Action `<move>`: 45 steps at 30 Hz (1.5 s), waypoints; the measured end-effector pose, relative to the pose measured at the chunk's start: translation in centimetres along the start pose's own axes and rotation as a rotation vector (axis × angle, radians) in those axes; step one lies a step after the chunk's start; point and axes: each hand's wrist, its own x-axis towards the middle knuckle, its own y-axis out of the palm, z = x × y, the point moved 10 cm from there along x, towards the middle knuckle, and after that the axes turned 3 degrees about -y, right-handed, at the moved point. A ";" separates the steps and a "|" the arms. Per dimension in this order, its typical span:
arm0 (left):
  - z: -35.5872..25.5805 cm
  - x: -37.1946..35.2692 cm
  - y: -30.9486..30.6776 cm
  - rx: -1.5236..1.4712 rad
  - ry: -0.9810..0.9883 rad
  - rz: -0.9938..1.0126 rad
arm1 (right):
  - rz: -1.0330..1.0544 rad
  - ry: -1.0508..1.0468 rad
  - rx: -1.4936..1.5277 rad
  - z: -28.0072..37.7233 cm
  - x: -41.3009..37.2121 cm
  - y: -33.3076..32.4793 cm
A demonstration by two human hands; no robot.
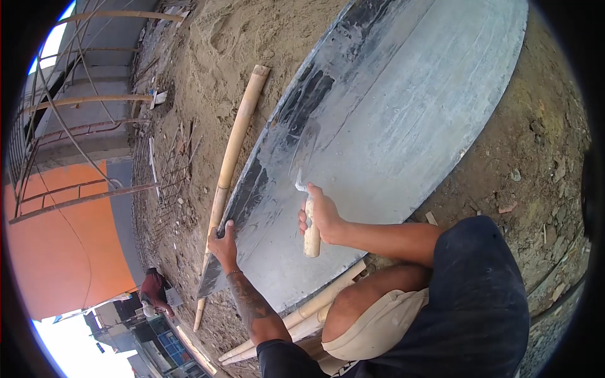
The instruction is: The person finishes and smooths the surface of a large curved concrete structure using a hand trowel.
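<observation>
A long grey panel (403, 132) with a smooth, cement-like surface lies in front of me, with dark wet-looking smears (309, 101) along its far left edge. My right hand (324, 215) is closed around the pale wooden handle of a trowel (312, 236). The trowel's thin blade lies close over or against the panel, beside the dark strip. At the panel's left edge is my left hand (224, 247), thumb on the upper face and fingers at the rim, gripping it. A bamboo pole (238, 135) lies just beyond that edge.
More bamboo poles (305, 312) lie near my knee. Sandy soil (220, 38) and rubble surround the panel. Metal and bamboo scaffolding (82, 126) stands before an orange wall (69, 246). Another person (156, 293) bends down farther off at the lower left.
</observation>
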 end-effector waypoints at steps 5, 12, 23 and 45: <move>-0.5 0.4 -0.5 0.063 0.058 -0.116 | -0.170 -0.177 -0.023 4.2 2.6 -2.3; 0.1 0.8 0.7 0.048 0.003 0.057 | -0.236 -0.270 0.201 15.7 4.5 -5.8; -3.1 0.3 -0.1 0.129 0.353 0.105 | -0.327 -0.356 -0.632 14.9 -9.4 -8.9; -2.3 0.3 -2.1 -0.024 -0.096 0.388 | -1.177 -0.825 -0.944 32.1 -8.4 6.7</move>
